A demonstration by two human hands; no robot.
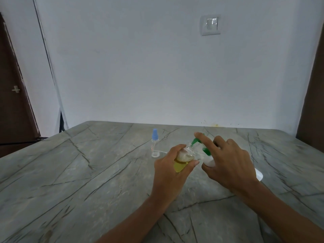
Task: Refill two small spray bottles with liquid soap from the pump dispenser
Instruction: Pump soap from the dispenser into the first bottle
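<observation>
open tilted spray bottle [184,156] under green pump dispenser [206,151]; blue-capped bottle [155,141] upright.

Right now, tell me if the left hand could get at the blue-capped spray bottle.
Probably not yet: the left hand is holding the open bottle under the green pump nozzle. The blue-capped spray bottle stands just beyond, unobstructed.

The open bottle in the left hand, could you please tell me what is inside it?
The open bottle holds pale foamy soap above a yellow label; the left hand covers its lower part, so the fill level stays hidden.
</observation>
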